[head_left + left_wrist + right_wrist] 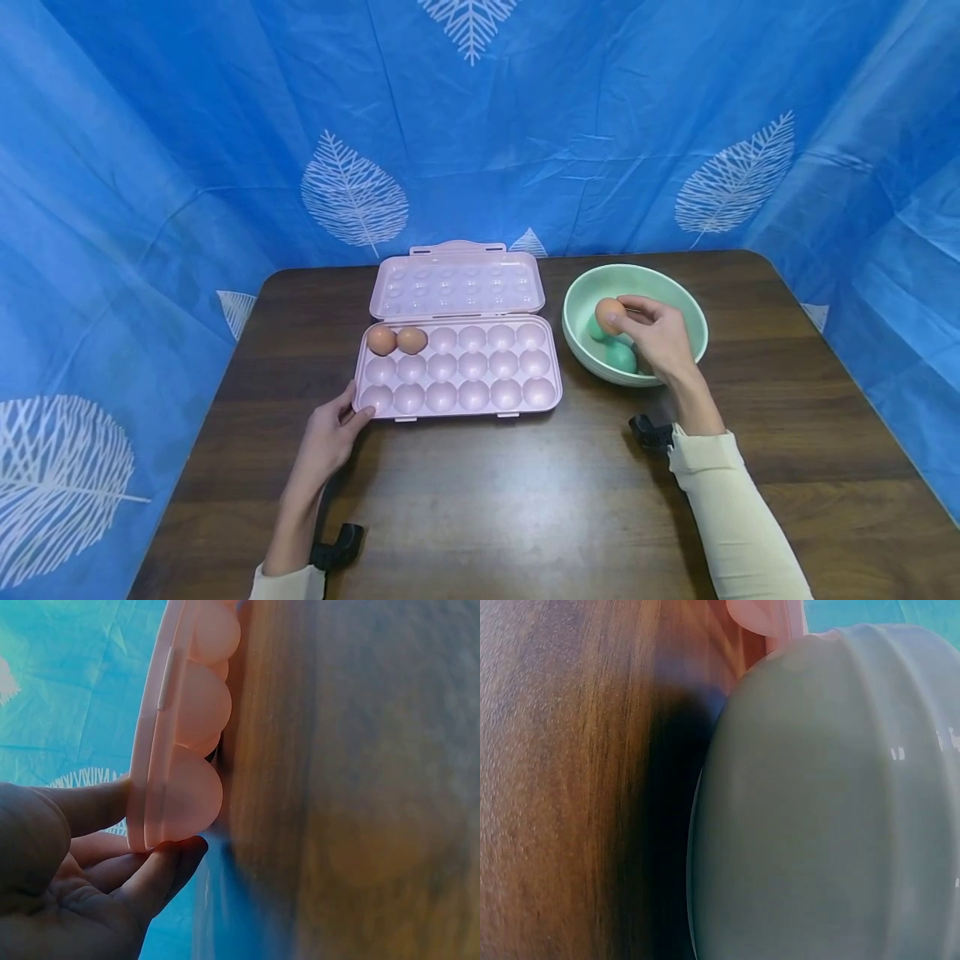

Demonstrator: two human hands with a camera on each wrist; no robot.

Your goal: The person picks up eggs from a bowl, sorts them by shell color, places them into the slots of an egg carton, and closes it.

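Note:
A pink plastic egg tray [457, 367] lies with its lid [457, 287] folded back behind it. Two brown eggs, one at the corner [381, 340] and one beside it [411, 340], fill the first cups of the back row. My left hand [330, 437] grips the tray's near left corner, thumb over the rim and fingers beneath, as the left wrist view shows. Over the pale green bowl [684, 304], my right hand [660, 333] pinches a brown egg [610, 317] between thumb and fingers. Green eggs [620, 357] lie inside the bowl, partly hidden by that hand.
The bowl stands right of the tray on the dark wooden table [465, 500]. Behind the table hangs a blue curtain [480, 167] with white leaf prints. Its side [810, 795] fills most of the right wrist view.

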